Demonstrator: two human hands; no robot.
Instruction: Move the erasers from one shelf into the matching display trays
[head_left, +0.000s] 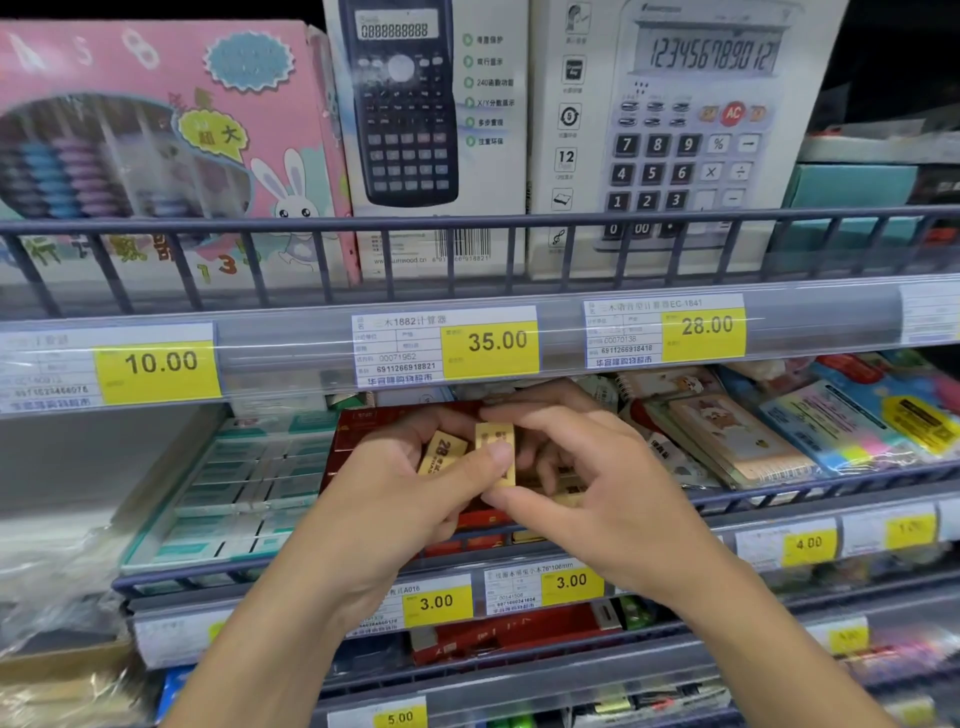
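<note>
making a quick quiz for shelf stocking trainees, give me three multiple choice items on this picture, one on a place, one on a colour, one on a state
1. Where is the red display tray that the hands work over?
A. on the top shelf beside the calculators
B. on the middle shelf, right of the teal tray
C. on the floor

2. What colour are the erasers held?
A. yellow-tan
B. blue
C. black

3. What is the right hand doing?
A. hanging idle
B. pressing flat on a price tag
C. pinching an upright eraser

Answers:
1 B, the red tray sits under the 35.00 price tag, with the teal tray of erasers to its left.
2 A, the upright eraser and the eraser in the left hand are both yellow-tan.
3 C, thumb and forefinger close on the upright eraser from below and above.
</note>
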